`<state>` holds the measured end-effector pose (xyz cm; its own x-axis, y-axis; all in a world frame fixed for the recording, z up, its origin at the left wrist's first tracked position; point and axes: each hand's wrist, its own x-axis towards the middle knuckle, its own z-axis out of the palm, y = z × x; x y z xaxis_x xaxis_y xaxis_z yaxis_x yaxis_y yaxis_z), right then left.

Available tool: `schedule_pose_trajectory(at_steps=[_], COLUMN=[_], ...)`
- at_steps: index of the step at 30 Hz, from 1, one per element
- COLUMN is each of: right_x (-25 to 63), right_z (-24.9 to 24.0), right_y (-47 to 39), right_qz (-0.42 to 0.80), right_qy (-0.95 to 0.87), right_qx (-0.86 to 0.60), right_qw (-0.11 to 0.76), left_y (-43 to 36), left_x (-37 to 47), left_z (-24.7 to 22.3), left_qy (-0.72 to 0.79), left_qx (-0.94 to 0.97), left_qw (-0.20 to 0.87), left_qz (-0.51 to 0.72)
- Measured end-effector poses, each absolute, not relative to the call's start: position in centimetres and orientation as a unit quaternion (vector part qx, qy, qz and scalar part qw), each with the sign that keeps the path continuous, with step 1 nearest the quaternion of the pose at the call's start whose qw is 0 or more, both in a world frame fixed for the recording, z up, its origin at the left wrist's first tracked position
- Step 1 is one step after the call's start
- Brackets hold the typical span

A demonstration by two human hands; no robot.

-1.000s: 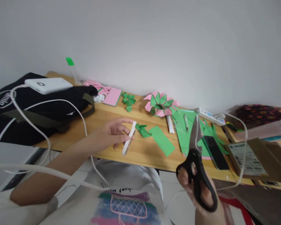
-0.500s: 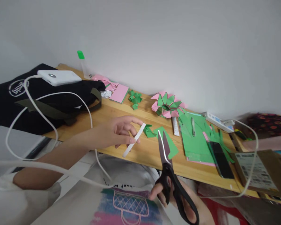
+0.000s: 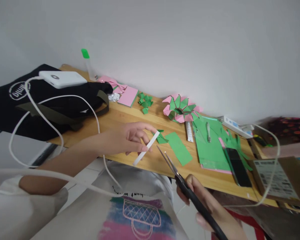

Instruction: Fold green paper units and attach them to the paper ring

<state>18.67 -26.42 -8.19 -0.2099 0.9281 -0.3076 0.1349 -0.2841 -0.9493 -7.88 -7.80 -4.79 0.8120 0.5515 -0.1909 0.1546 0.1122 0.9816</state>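
My left hand [image 3: 137,138] pinches a narrow white strip [image 3: 147,148] between thumb and fingers above the front edge of the table. In my right hand [image 3: 202,200] are black-handled scissors [image 3: 180,180], seen edge-on, their blades slightly apart and pointing up and left toward the strip without touching it. Beyond the blades a green paper rectangle [image 3: 178,148] lies on the wood. Just past my left fingertips is a folded green paper piece [image 3: 162,137], partly hidden by the hand and strip.
A pink and green paper ring [image 3: 181,109] sits near the wall, with small green folded pieces [image 3: 145,101] to its left. Green sheets [image 3: 210,146], a phone [image 3: 238,166] and a cardboard box [image 3: 277,181] lie right. A black bag [image 3: 65,106] bears a white power bank [image 3: 63,79]; its cable loops near my left arm.
The scissors have turned from broadside to edge-on, moving off the green rectangle. My left hand, still holding the strip, has shifted slightly right.
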Motion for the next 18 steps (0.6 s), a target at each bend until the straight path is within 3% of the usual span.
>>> schedule_pose_trajectory(at_steps=[7,18], right_x=[19.8,20.5], right_z=[-6.7,-7.1], right_y=[-25.6,-25.9], right_qz=[0.607,0.602], right_qy=[-0.523,-0.488], right_qx=[-0.542,-0.564], right_qw=[0.251,0.285], left_y=[-7.9,-8.6], left_x=[-7.5,-6.9], left_z=[-4.2,-3.7], left_qy=[0.264,0.229], left_qx=[0.665,0.673], left_qw=[0.683,0.690], left_qz=[0.147,0.136])
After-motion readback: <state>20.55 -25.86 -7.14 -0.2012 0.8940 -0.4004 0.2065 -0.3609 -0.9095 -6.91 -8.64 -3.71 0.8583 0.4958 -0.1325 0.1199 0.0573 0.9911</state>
